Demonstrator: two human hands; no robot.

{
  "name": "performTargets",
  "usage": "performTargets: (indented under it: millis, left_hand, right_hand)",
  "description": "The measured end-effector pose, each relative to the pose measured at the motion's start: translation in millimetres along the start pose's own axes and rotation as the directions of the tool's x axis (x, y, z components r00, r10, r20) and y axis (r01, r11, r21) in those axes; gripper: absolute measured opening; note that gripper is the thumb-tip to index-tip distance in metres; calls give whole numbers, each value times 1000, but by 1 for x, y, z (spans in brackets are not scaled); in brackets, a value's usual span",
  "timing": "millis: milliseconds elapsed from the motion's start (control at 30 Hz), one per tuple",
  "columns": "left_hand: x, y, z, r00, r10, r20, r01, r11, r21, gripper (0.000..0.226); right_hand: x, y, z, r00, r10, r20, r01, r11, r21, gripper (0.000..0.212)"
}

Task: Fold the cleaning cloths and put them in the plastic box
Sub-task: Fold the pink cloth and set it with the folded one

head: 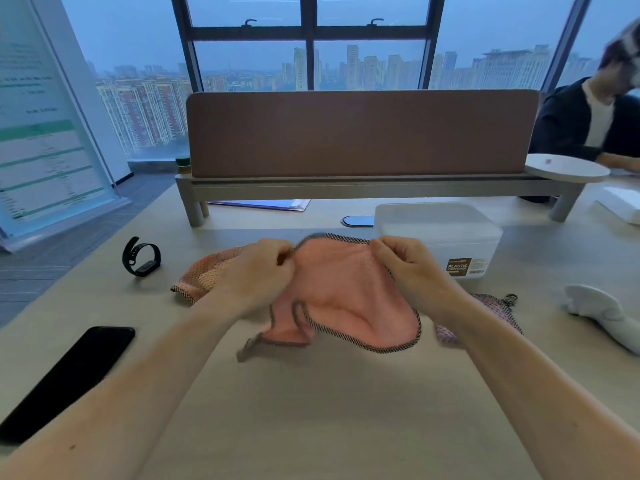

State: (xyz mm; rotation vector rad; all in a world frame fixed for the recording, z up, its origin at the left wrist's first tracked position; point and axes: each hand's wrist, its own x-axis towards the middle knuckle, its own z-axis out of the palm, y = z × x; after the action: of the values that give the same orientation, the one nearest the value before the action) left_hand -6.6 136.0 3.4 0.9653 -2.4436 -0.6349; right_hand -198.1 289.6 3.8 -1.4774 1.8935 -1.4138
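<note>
A pink cleaning cloth (pixel 343 299) with a dark stitched border hangs above the table, held up by its top edge. My left hand (pixel 258 271) pinches that edge on the left and my right hand (pixel 410 265) pinches it on the right. A second pink, mesh-sided cloth (pixel 204 271) lies on the table behind my left hand. A third, paler cloth (pixel 495 311) lies partly hidden under my right forearm. The translucent plastic box (pixel 440 233), lid on, stands just behind my right hand.
A black phone (pixel 69 382) lies at the near left and a black wristband (pixel 142 256) further back. White socks (pixel 602 313) lie at the right. A desk shelf with a brown divider (pixel 360 133) crosses the back; a person sits at the far right.
</note>
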Motion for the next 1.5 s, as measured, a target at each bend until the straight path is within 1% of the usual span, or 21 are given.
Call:
performTargets:
  millis: [100, 167, 267, 333, 400, 500, 567, 633, 767, 833, 900, 967, 1000, 1067, 1133, 1167, 1233, 1333, 1400, 1467, 1500]
  left_hand:
    - [-8, -4, 9, 998, 58, -17, -54, 986, 158, 9]
    - [-11, -5, 13, 997, 72, -14, -69, 985, 161, 7]
    - [-8, -2, 6, 999, -8, -51, 3, 995, -104, 14]
    - [-2, 2, -6, 992, -113, -51, 89, 935, -344, 20]
    - [5, 2, -14, 985, -164, -43, 127, 882, -454, 20]
    - [10, 1, -19, 982, -171, -80, 118, 887, -446, 19]
    - [11, 1, -20, 973, -184, -142, 94, 871, -481, 20]
    - [8, 4, -24, 955, -198, -219, 47, 836, -547, 18]
    - [-12, 9, -31, 935, -119, -334, -112, 795, -596, 9]
    - [-29, -2, -29, 953, -105, -284, -96, 785, -612, 14]
    - [-49, -21, -22, 990, -57, -128, -36, 778, -628, 26]
    - [-64, -35, -10, 999, -8, 45, 32, 826, -563, 33]
    - [-67, -40, -6, 997, -32, 71, 65, 842, -535, 35]
    - [-62, -38, -5, 995, -95, -12, 74, 843, -532, 37]
    - [-48, -19, -17, 988, -91, -128, 5, 833, -553, 37]
    - [-42, -3, -25, 987, -36, -155, -56, 833, -551, 38]
    - [-33, 32, -37, 979, 121, -165, -189, 839, -510, 40]
    - [-32, 72, -33, 947, 319, 26, -255, 802, -540, 29]
    - [-35, 82, -22, 882, 395, 257, -239, 844, -479, 23]
    - [-37, 73, -11, 825, 408, 390, -233, 876, -423, 32]
    - [-38, 66, -8, 813, 383, 438, -155, 868, -472, 37]
  right_hand:
    - [2, -2, -4, 999, -6, -50, 3, 999, -45, 47]
    - [4, -5, -7, 995, -38, -92, 28, 993, -113, 42]
    - [6, -7, -18, 981, -167, -103, 123, 934, -336, 36]
    - [7, -2, -29, 983, -182, -33, 151, 896, -418, 29]
    - [6, 5, -37, 989, -141, 44, 147, 902, -406, 21]
    - [10, -1, -46, 992, -119, 40, 125, 961, -248, 14]
    - [15, -20, -53, 978, -203, -45, 192, 963, -189, 9]
    - [18, -45, -59, 948, -309, -80, 282, 929, -240, 8]
    - [-5, -89, -55, 907, -418, -58, 394, 887, -241, 8]
    - [-25, -92, -39, 911, -412, 25, 410, 896, -169, 10]
    - [-45, -81, -14, 913, -301, 277, 355, 918, -174, 12]
    - [-60, -60, 11, 852, -104, 513, 304, 895, -325, 23]
    - [-64, -49, 20, 825, -42, 564, 289, 888, -356, 27]
    - [-61, -31, 32, 858, -52, 510, 213, 941, -263, 26]
    - [-47, -25, 37, 942, 18, 334, 10, 997, -81, 35]
    - [-38, -26, 38, 952, 122, 279, -143, 988, 58, 46]
    - [-19, -33, 38, 895, 309, 323, -414, 846, 336, 66]
    - [0, -43, 29, 842, 276, 464, -533, 567, 628, 86]
    - [3, -38, 23, 826, 249, 506, -562, 442, 699, 78]
    - [-1, -25, 24, 820, 305, 485, -572, 484, 662, 56]
    - [-4, -13, 27, 818, 354, 454, -575, 535, 619, 45]
